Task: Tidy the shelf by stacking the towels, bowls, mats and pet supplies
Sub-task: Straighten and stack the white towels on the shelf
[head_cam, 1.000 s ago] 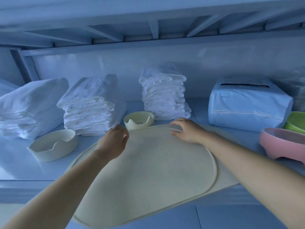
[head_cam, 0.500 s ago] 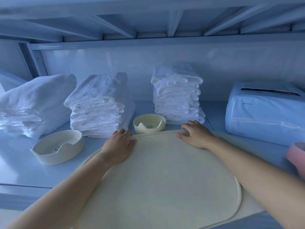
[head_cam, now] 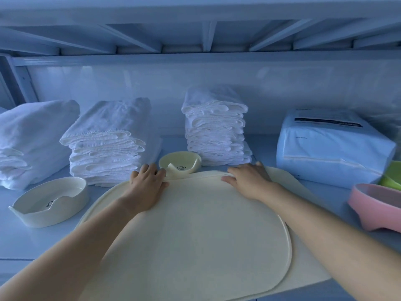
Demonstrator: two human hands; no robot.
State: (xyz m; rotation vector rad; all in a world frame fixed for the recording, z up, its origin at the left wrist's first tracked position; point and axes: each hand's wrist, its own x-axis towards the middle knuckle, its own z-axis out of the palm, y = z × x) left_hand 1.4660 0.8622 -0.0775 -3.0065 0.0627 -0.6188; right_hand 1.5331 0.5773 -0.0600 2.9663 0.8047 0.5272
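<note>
While the stacked cream mats (head_cam: 195,246) overhang the shelf's (head_cam: 32,240) front edge, the left hand (head_cam: 147,183) and right hand (head_cam: 249,181) press flat, fingers straight, on the top mat's far rim. Just beyond sits a small bowl (head_cam: 180,162), with towel stacks (head_cam: 217,131) along the back edge.

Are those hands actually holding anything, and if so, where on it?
Nothing is gripped. The left hand and right hand both press flat fingers on the far edge of the top mat, which lies on a second mat.
</note>
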